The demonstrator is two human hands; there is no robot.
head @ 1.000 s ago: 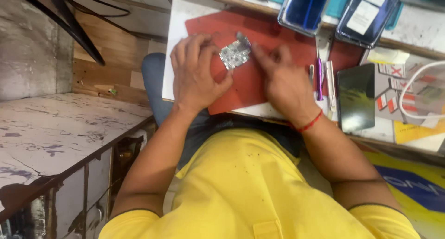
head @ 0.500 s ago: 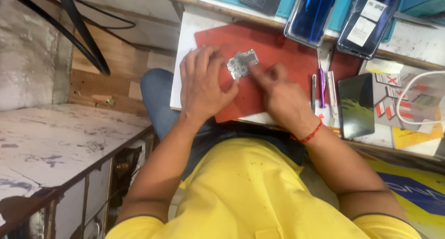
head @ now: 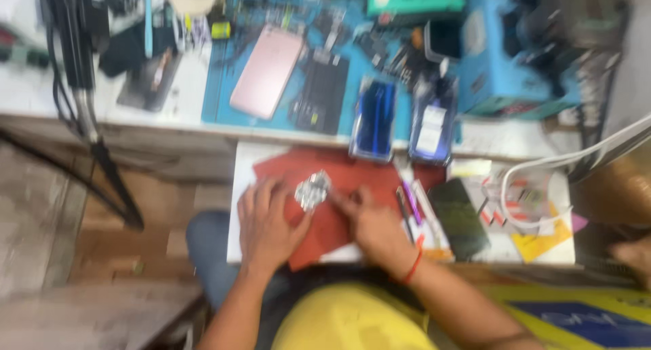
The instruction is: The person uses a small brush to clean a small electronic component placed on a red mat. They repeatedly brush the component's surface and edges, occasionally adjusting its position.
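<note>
A small silvery metal part (head: 312, 189) lies on a red mat (head: 352, 177) on a white board. My left hand (head: 268, 224) rests flat on the mat with its fingers touching the part's left side. The fingers of my right hand (head: 373, 224), which wears a red thread at the wrist, press against the part's right side. The picture is blurred, so the exact grip is unclear.
A pink phone (head: 266, 81), a dark phone back (head: 322, 92), two blue phones (head: 375, 119) and small parts lie on a blue mat behind. A black phone (head: 459, 218) and pens (head: 410, 207) sit right of the red mat. A blue machine (head: 515, 51) stands at the back right.
The view has tilted up and pulled back, showing the bench behind. Both hands stay on the silvery part on the red mat.
</note>
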